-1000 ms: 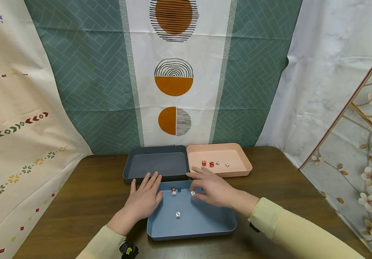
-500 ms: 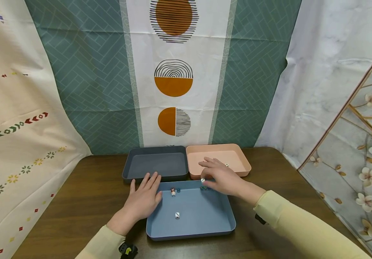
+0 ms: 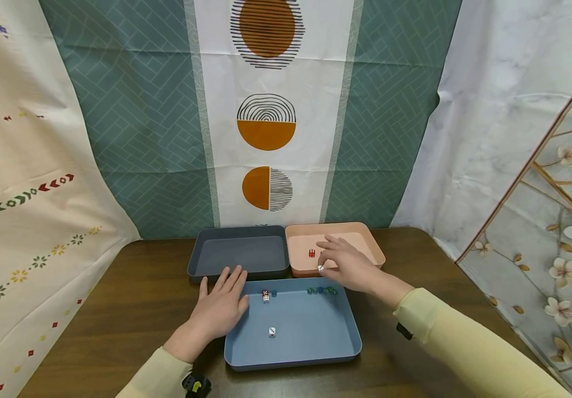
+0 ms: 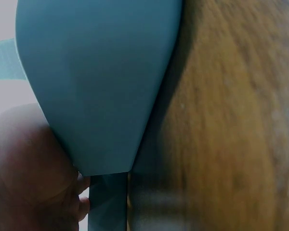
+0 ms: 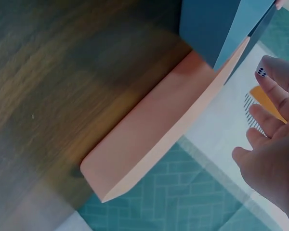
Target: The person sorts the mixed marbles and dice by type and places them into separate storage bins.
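- Right hand (image 3: pixel 351 268) shifted forward and right over the last second, white die (image 3: pixel 321 268) with it. Head view?
- Die at pink tray's (image 3: pixel 298 243) near rim, height unclear. Pinched, thumb and index. Cube, no long axis. Left hand (image 3: pixel 223 301) flat, fingers spread, at blue tray's (image 3: pixel 311 337) left rim.
- Contents?
- Pink: red die (image 3: pixel 312 253); right hand hides more of it. Blue: row of green and blue dice (image 3: pixel 321 290) along far edge, small cluster (image 3: pixel 266 298) far left, lone die (image 3: pixel 272 332) nearer.
- Left wrist?
- Blue tray's outside. Left hand dark, cut off lower left.
- Right wrist?
- Die clamped at fingertips, pipped face toward camera. Hand cropped at right.
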The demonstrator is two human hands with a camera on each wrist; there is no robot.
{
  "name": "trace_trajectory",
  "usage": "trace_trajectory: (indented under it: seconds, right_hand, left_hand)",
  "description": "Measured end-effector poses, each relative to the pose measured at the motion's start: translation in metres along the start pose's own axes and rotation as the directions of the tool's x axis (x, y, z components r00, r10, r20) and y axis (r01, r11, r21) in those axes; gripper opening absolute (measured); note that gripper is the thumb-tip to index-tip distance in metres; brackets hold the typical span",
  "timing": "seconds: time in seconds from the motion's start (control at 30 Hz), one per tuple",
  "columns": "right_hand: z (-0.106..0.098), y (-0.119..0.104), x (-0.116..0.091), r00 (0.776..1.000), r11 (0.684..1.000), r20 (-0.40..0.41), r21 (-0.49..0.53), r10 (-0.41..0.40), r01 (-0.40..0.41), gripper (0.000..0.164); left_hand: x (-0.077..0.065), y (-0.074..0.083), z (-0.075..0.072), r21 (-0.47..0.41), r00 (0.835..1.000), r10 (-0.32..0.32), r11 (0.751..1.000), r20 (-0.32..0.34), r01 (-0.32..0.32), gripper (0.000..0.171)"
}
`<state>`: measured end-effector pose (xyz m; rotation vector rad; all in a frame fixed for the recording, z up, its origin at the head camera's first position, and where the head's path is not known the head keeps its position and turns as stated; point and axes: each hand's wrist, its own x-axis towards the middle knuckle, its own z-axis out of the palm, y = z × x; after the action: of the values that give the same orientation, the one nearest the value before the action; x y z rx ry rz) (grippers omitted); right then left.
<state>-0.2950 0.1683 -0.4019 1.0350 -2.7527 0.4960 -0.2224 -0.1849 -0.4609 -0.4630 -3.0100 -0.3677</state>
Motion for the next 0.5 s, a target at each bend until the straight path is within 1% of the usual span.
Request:
trace_trajectory:
  seconds: [0.13, 0.3, 0.5]
  right_hand:
    - [-0.004, 0.007, 0.001, 0.999, 0.999, -0.003, -0.015, 0.036, -0.036, 0.004]
    - [-0.007, 0.018, -0.001, 0.997, 0.997, -0.014, -0.026, 0.072, -0.072, 0.005]
    - [-0.008, 0.033, -0.001, 0.994, 0.994, -0.046, -0.04, 0.101, -0.103, 0.005]
  left_hand:
    - [0.0, 0.001, -0.001, -0.007, 1.0, 0.001, 1.0, 0.0, -0.001, 0.065]
    - [0.0, 0.001, -0.001, -0.019, 1.0, 0.001, 1.0, 0.0, -0.001, 0.065]
    - [0.0, 0.0, 0.0, -0.01, 1.0, 0.001, 1.0, -0.004, -0.001, 0.065]
